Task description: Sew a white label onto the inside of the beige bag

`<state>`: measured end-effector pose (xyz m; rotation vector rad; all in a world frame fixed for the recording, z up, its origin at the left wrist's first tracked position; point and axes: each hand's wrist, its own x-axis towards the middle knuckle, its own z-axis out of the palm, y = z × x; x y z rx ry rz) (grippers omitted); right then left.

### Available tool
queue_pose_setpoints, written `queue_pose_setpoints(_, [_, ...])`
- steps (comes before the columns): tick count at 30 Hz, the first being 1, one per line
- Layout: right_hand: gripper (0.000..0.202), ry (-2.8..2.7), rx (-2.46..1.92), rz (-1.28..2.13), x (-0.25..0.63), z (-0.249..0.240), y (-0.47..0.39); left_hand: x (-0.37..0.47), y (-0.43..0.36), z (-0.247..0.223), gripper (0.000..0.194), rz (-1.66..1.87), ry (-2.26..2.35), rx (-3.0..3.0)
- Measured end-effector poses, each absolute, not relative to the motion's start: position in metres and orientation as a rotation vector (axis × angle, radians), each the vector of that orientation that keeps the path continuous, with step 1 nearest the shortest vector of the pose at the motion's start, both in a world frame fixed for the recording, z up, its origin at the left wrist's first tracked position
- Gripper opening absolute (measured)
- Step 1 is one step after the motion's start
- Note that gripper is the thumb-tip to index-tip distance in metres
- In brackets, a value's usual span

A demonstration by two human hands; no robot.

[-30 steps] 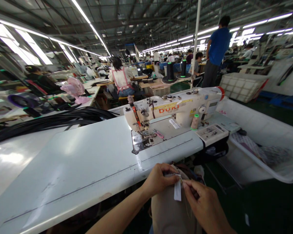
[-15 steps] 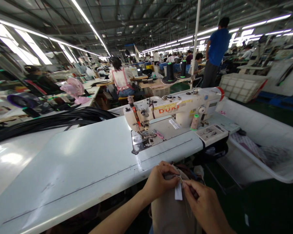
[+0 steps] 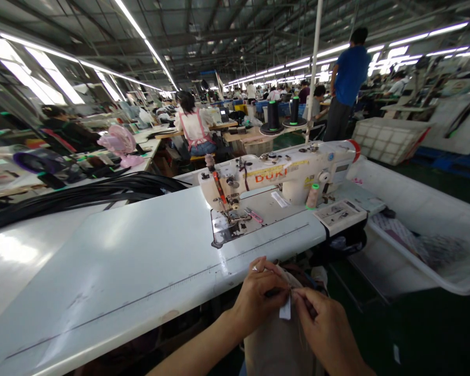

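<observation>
Beige fabric [image 3: 272, 344] hangs over my lap, in front of the table edge. A small white label [image 3: 285, 312] dangles from it just below my fingertips. My left hand [image 3: 258, 295] is closed, pinching the fabric at the top of the label between thumb and fingers; a ring shows on one finger. Close against it, my right hand [image 3: 324, 321] is closed too, thumb and forefinger pressed together. A thin pale thread runs down beside those fingertips. The pinch point itself is partly hidden by the fingers.
Beyond my hands stands a sewing machine [image 3: 274, 172] on a pale table [image 3: 141, 250]. Pink thread snips [image 3: 254, 215] and a thread spool [image 3: 312, 197] are on its bed. A white bin [image 3: 446, 274] is at right, black strips [image 3: 82, 190] at left. Co-workers are farther off.
My left hand has rolled a little, its fingers lifting and its thumb shifting over the label's top. Both pinches are now closer together, and less of the label shows.
</observation>
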<state>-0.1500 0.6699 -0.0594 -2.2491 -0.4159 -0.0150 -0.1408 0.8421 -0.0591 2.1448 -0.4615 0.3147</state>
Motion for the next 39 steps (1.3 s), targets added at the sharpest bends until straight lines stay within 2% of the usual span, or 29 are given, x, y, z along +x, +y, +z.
queue_pose_setpoints(5, [0.031, -0.400, -2.280, -0.065, -0.148, -0.064, 0.674, -0.142, 0.843, -0.062, 0.007, 0.331, -0.535, 2.194])
queue_pose_setpoints(9, [0.031, -0.378, -2.264, 0.028, -0.149, -0.063, 0.671, -0.143, 0.841, -0.064, 0.011, 0.340, -0.404, 2.222])
queue_pose_setpoints(14, [0.019, -0.319, -2.183, 0.052, -0.153, -0.061, 0.670, -0.143, 0.836, -0.062, 0.014, 0.305, -0.275, 2.156])
queue_pose_setpoints(18, [0.012, -0.273, -2.121, -0.004, -0.150, -0.059, 0.675, -0.143, 0.836, -0.058, 0.006, 0.250, -0.319, 2.038])
queue_pose_setpoints(26, [0.034, -0.223, -2.021, 0.216, -0.114, -0.042, 0.664, -0.140, 0.848, -0.063, 0.012, 0.060, -0.271, 1.861])
queue_pose_setpoints(29, [0.032, -0.256, -1.811, 0.463, -0.101, -0.042, 0.666, -0.138, 0.849, -0.062, 0.012, 0.009, -0.263, 1.854])
queue_pose_setpoints(32, [0.031, -0.261, -1.713, 0.572, -0.095, -0.045, 0.667, -0.137, 0.849, -0.059, 0.014, -0.029, -0.218, 1.895])
queue_pose_setpoints(39, [0.032, -0.094, -1.547, 0.520, -0.094, -0.061, 0.667, -0.131, 0.848, -0.055, 0.017, -0.073, -0.247, 1.948])
